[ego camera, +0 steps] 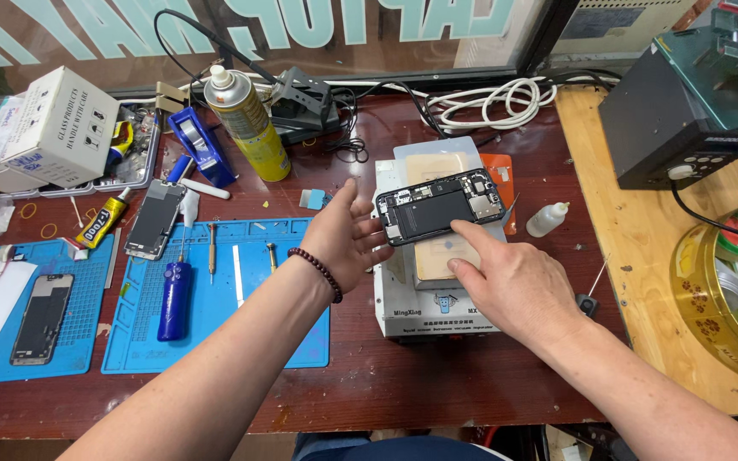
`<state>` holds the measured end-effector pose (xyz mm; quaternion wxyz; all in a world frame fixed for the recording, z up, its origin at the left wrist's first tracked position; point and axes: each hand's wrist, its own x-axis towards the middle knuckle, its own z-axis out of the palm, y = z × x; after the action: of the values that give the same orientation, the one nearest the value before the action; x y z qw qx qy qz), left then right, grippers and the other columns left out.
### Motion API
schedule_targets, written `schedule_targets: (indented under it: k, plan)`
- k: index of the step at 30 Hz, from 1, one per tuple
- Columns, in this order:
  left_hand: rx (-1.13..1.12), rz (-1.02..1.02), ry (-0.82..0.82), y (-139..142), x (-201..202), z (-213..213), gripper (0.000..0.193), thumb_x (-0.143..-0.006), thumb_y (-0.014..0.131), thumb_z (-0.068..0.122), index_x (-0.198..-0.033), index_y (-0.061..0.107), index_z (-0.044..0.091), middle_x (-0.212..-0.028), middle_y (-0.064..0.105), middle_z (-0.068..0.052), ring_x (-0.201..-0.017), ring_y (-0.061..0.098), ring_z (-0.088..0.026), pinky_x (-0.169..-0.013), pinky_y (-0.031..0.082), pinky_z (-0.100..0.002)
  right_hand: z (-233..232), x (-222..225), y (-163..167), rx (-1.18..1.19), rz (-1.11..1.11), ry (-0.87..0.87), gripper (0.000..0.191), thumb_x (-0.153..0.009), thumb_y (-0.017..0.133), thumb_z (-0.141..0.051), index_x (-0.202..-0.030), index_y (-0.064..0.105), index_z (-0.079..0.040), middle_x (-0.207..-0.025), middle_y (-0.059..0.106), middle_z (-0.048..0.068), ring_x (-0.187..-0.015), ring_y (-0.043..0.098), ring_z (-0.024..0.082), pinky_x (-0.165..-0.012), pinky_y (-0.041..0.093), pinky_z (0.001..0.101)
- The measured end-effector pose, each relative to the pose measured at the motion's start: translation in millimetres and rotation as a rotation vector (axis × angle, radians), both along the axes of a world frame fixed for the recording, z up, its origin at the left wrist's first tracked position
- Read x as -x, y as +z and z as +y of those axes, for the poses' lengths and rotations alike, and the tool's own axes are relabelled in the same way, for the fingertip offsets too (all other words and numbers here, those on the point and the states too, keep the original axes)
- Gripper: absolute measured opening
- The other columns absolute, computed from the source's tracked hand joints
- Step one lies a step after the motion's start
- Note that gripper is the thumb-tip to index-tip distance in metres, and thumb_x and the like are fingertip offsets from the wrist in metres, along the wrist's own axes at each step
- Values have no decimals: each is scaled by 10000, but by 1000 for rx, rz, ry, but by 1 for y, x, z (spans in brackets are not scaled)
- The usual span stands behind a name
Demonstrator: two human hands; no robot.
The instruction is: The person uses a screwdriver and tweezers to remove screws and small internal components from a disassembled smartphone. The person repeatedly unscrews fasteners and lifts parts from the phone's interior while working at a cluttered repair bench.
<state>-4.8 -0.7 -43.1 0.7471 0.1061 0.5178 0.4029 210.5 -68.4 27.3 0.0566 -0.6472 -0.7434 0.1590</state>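
An opened phone body (439, 206) with its black battery and circuit boards exposed lies tilted above a white heating plate machine (430, 294). My left hand (343, 237), with a dark bead bracelet on the wrist, holds the phone's left end with the fingertips, thumb raised. The index finger of my right hand (506, 277) presses on the phone's lower edge, and the rest of that hand rests over the machine's tan pad (437, 256).
Two blue work mats (215, 341) hold a blue screwdriver (173, 299), small tools and a phone back (41, 318). Another opened phone (155, 218), a glue tube (101, 220), a yellow spray can (249, 124), a white box (49, 128), a small dropper bottle (547, 218) and a black machine (685, 102) stand around.
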Motion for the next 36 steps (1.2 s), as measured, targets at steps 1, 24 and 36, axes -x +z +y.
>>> schedule_targets:
  k: [1, 24, 36]
  plan:
    - [29, -37, 17, -1, 2, 0, 764, -1019, 399, 587, -1543, 350, 33, -1402, 486, -209, -1304, 495, -362, -1132, 422, -528, 0, 0, 0, -2, 4, 3, 505, -904, 632, -365, -1383, 582, -214, -846, 761, 185, -835, 738, 392, -795, 587, 524]
    - [23, -49, -80, 6, -2, -14, 750, -1003, 337, 593, -1463, 469, 17, -1301, 615, -155, -1198, 574, -316, -1044, 465, -502, 6, 12, 6, 83, -17, -9, 509, -927, 609, -387, -1409, 568, -227, -847, 768, 183, -852, 752, 363, -818, 595, 498]
    - [52, -21, -78, 1, -5, -17, 720, -1014, 325, 598, -1394, 526, 20, -1202, 636, -143, -1037, 593, -276, -947, 520, -479, 6, 8, 5, 57, 4, -16, 483, -920, 608, -386, -1378, 600, -232, -904, 765, 177, -894, 739, 368, -844, 582, 501]
